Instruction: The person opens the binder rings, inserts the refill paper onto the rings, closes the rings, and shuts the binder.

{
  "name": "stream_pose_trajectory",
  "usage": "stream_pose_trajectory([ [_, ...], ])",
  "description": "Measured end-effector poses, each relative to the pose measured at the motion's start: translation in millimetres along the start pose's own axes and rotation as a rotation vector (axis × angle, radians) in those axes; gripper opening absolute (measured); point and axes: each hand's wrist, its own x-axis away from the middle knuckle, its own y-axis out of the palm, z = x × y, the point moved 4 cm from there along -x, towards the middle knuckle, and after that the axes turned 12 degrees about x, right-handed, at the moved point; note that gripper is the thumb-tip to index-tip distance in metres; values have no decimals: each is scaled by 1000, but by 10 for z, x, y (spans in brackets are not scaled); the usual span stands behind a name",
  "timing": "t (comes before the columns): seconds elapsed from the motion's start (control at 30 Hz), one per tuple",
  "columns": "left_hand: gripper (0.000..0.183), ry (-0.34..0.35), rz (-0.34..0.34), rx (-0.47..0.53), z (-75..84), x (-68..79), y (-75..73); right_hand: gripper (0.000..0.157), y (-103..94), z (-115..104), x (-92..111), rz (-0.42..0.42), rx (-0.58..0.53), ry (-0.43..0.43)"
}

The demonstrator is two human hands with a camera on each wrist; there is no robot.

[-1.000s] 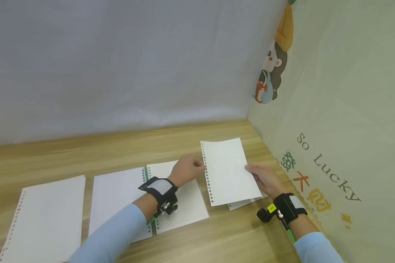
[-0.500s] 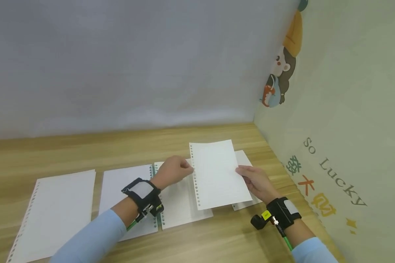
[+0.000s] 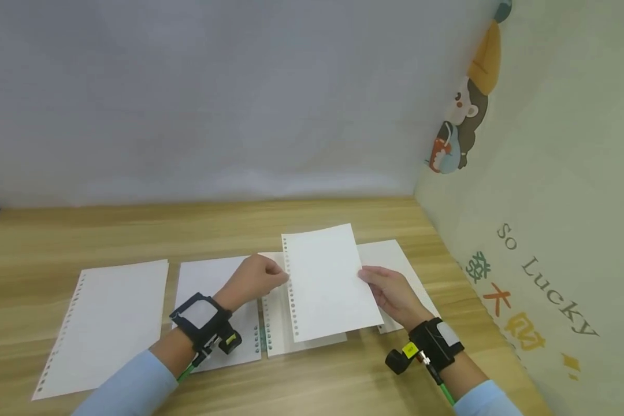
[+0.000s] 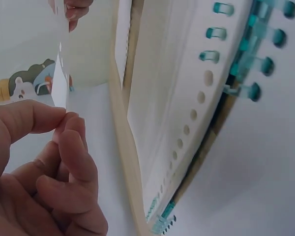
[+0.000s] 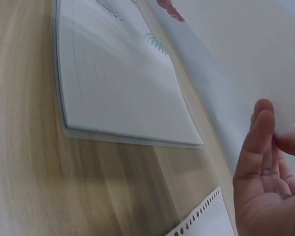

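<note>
A white loose-leaf sheet [image 3: 333,283] with punched holes down its left edge hangs in the air, slightly tilted. My left hand [image 3: 255,280] pinches its holed edge between thumb and forefinger. The opposite edge is pinched by my right hand [image 3: 395,294]. Beneath the sheet lies an open ring notebook [image 3: 203,277], its right page partly covered from above. Teal rings [image 4: 268,66] run along the spine; in the left wrist view some holes of the right page sit on rings, while several in the middle show bare.
Left of the notebook lies a stack of punched paper [image 3: 104,323]. More punched paper [image 3: 400,266] rests at the right, partly behind the right hand. A patterned wall [image 3: 551,231] borders the wooden table [image 3: 312,387] on the right, and a grey-white backdrop [image 3: 213,115] stands behind.
Both hands have carried the sheet leftward, from beside the notebook, off the right-hand paper, to over the notebook's right page. The head view has turned somewhat left.
</note>
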Motion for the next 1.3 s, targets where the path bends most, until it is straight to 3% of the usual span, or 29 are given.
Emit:
stream_pose_trajectory([
  [0.3, 22, -37, 11, 4, -271, 150, -155, 51, 319, 24, -62, -15, 13, 18],
  [0.8, 27, -86, 61, 33, -556, 248, -154, 48, 537, 114, -101, -65, -10, 42],
  [1.17, 26, -99, 129, -26, -575, 219, -231, 46, 570, 178, -139, -53, -30, 67],
  [1.3, 27, -52, 167, -54, -572, 163, -284, 47, 578, 204, -158, -42, -38, 77],
])
